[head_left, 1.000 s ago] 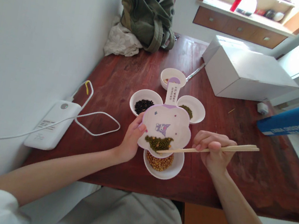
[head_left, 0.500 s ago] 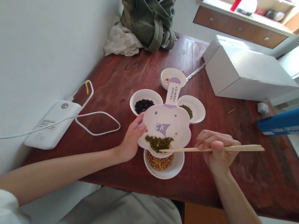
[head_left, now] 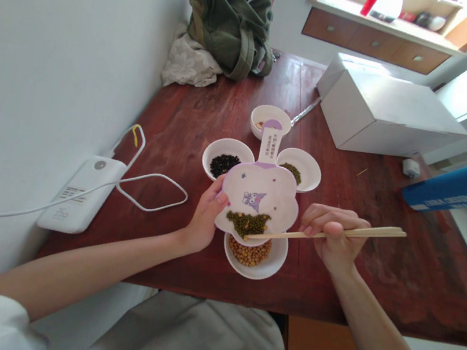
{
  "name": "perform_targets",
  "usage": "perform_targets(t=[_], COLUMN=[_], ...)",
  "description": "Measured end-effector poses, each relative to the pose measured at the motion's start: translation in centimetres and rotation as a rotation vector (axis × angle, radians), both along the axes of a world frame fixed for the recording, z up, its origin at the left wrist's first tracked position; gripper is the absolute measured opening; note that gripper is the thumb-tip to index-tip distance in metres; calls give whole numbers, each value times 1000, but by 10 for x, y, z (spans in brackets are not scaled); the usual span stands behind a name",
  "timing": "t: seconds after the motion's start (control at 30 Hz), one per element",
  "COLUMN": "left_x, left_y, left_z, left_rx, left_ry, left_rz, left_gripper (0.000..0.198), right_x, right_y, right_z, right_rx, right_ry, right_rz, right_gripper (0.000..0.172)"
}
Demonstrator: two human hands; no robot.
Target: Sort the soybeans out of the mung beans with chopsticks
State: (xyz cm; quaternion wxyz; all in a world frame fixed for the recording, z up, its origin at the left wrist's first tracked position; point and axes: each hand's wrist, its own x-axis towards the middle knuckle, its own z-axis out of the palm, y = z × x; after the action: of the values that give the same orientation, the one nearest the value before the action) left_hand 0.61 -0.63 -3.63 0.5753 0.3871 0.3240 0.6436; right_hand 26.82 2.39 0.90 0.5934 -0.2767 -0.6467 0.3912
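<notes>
My left hand [head_left: 205,213] grips the left rim of a white and purple flower-shaped dish [head_left: 280,196] with a long handle pointing away from me. Green mung beans [head_left: 252,223] lie in its near part, with a few yellowish beans among them. My right hand [head_left: 334,234] is closed around a pair of chopsticks [head_left: 376,232], whose tips rest at the near edge of the mung beans, by a yellowish bean. Partly under the dish stands a white bowl [head_left: 277,257] of soybeans [head_left: 250,253]. The dish hides part of that bowl.
Beyond the dish are bowls of black beans [head_left: 222,165], mung beans [head_left: 291,173] and pale pieces [head_left: 259,125]. A power bank [head_left: 84,193] with a white cable lies left, by the wall. A white box [head_left: 392,114], a blue bottle [head_left: 455,187] and a green bag [head_left: 229,25] stand around.
My right hand and the chopsticks have shifted slightly left, so the tips sit further left and a little lower in the dish. My left hand and the dish have barely moved.
</notes>
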Motion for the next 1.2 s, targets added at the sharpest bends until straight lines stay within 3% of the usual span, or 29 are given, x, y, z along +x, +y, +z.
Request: perform_targets(t=[1.2], left_x=[-1], left_y=[-2], left_z=[0], left_rx=[-9], left_ry=[19], left_rz=[-1], left_gripper=[66], right_x=[-2], right_y=[1], right_z=[-2], right_rx=[-37], right_ry=[19], right_rz=[23], right_gripper=[57])
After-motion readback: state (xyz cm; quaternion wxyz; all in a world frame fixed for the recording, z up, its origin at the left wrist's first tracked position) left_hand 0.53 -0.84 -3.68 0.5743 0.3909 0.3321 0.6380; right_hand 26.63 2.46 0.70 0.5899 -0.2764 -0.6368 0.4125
